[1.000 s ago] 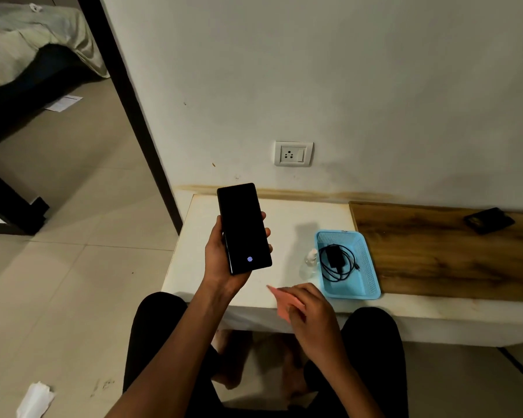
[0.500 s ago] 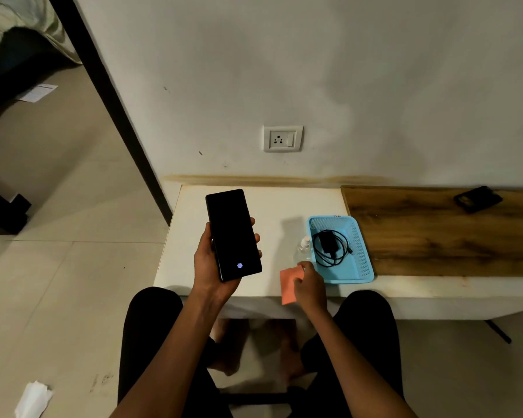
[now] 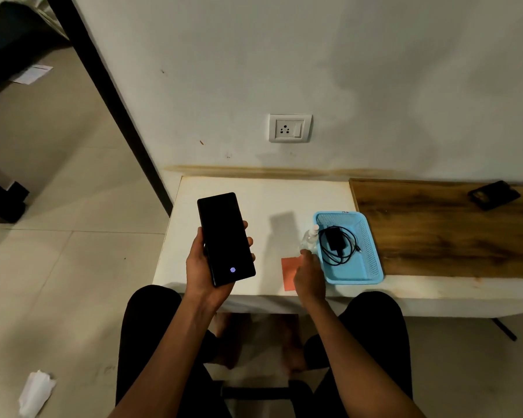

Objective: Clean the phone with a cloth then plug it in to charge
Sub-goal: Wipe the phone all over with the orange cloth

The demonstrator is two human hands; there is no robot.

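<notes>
My left hand (image 3: 201,267) holds a black phone (image 3: 225,239) upright above the left part of the white table (image 3: 254,200); its screen is dark except for a small glowing dot near the bottom. An orange cloth (image 3: 288,274) lies flat at the table's front edge. My right hand (image 3: 310,276) covers the cloth's right side, back up, fingertips at the base of a small clear spray bottle (image 3: 311,235). Its fingers are hidden, so its grip is unclear. A black charger with coiled cable (image 3: 337,244) lies in a blue basket (image 3: 354,277). A wall socket (image 3: 290,128) sits above the table.
A wooden board (image 3: 435,230) covers the table's right part, with a black object (image 3: 494,194) near its far edge. A crumpled white tissue (image 3: 35,393) lies on the tiled floor at lower left. My knees sit under the table's front edge.
My right hand has carried the orange cloth forward and down onto the table, and its fingertips now reach the spray bottle. My left hand still holds the phone upright.
</notes>
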